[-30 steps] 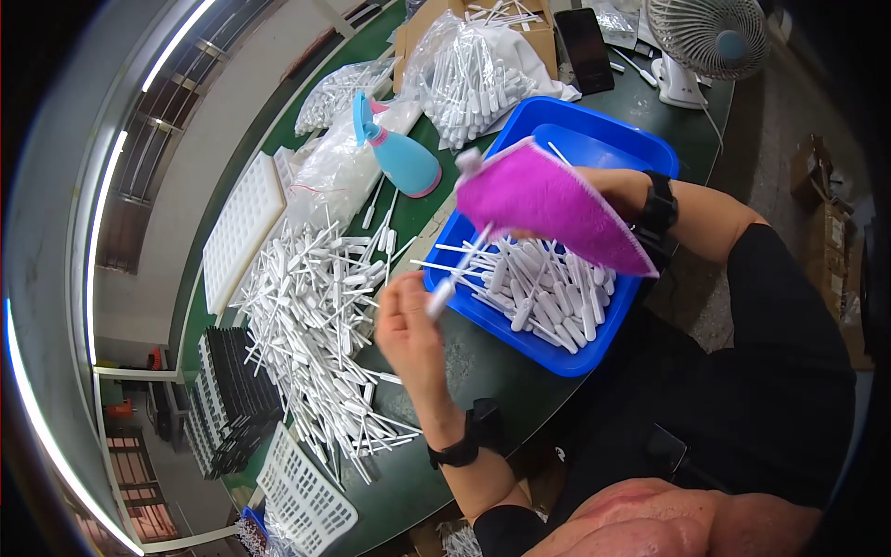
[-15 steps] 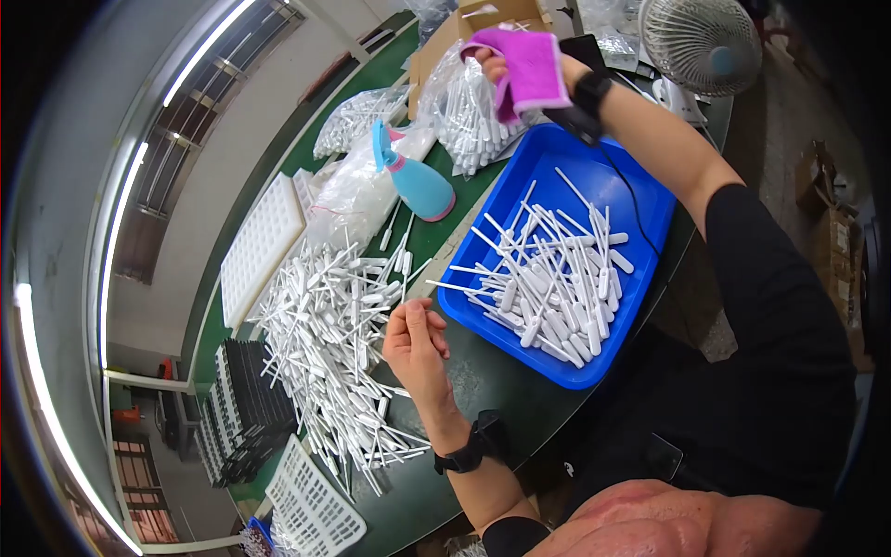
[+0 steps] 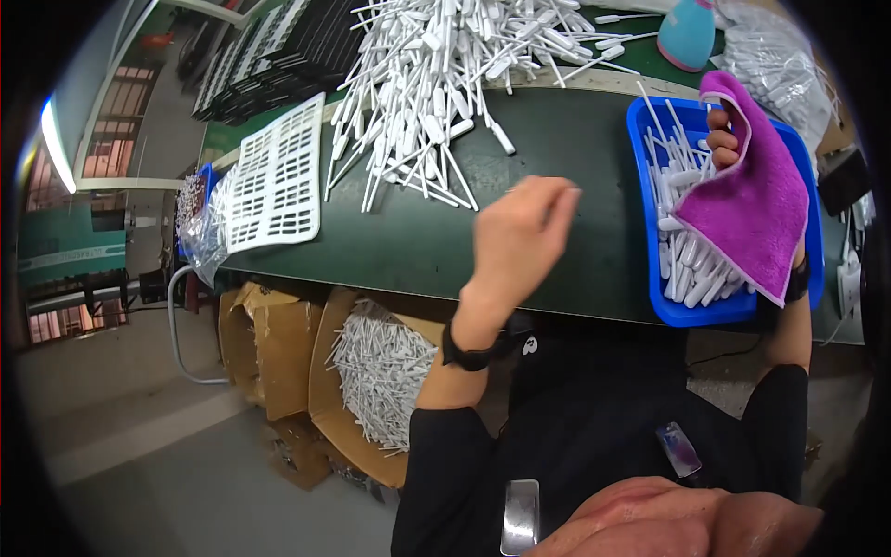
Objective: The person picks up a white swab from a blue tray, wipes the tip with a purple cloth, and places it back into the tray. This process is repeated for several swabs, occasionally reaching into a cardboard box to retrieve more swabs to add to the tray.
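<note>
My right hand [image 3: 722, 139] grips a purple cloth [image 3: 747, 200], which hangs over a blue tray [image 3: 664, 302]. White plastic droppers [image 3: 687, 269] fill part of that tray, some covered by the cloth. To the left, my left hand [image 3: 522, 232] is above the green table with its fingers curled closed. Nothing sticks out of it, though its palm side is mostly hidden. Beyond it, a loose heap of droppers [image 3: 436, 93] spreads over the table, apart from the hand.
A white slotted plastic panel [image 3: 277, 176] and stacked black trays [image 3: 297, 46] are at the left. Below the table edge is a cardboard box [image 3: 325, 408] holding many droppers. A blue spray bottle [image 3: 687, 37] and a clear bag [image 3: 770, 65] are at the far right.
The view has swung left and down, bringing the floor box into sight. My right hand has brought the cloth from beyond the tray to over it. My left hand stays closed.
</note>
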Demonstrator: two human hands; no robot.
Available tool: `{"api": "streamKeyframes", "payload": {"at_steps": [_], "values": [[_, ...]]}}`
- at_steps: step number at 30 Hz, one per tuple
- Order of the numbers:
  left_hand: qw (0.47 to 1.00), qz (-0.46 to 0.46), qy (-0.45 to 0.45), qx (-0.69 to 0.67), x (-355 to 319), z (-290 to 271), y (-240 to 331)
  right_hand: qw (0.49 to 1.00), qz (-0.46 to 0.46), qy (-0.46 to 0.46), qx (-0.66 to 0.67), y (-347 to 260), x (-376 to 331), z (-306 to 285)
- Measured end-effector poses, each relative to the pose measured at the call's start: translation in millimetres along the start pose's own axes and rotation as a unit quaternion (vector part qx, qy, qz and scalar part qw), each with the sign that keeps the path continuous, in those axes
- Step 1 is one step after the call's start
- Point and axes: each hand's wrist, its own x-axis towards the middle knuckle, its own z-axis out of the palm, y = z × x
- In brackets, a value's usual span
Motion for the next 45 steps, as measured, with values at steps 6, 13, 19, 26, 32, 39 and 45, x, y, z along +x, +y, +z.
{"api": "streamKeyframes", "payload": {"at_steps": [6,13,19,26,32,39,45], "values": [[0.987,-0.158,-0.004,0.019,-5.3,-17.8,-5.3,0.997,-0.059,-0.043,-0.035,-30.9,-76.8,-38.7],[0.881,-0.132,-0.131,-0.434,-3.0,54.9,104.8,0.609,-0.227,-0.073,-0.757,38.0,-56.9,-68.4],[0.812,-0.198,-0.162,-0.524,25.8,45.0,88.5,0.533,-0.09,0.174,-0.823,-28.6,-66.5,91.7],[0.916,-0.29,0.019,-0.277,-16.7,20.4,22.5,0.047,-0.512,0.5,-0.697,-348.4,-96.0,33.9],[0.976,-0.194,0.029,-0.091,-15.0,80.2,-19.7,-0.118,-0.173,0.612,-0.763,-466.6,-134.1,-70.6],[0.97,-0.195,0.013,-0.148,9.2,157.6,-31.6,-0.073,-0.055,0.595,-0.798,-486.7,-121.8,-74.7],[0.965,-0.21,0.032,-0.151,5.9,164.0,-38.7,-0.008,0.077,0.587,-0.806,-468.8,-111.0,-48.0]]}}
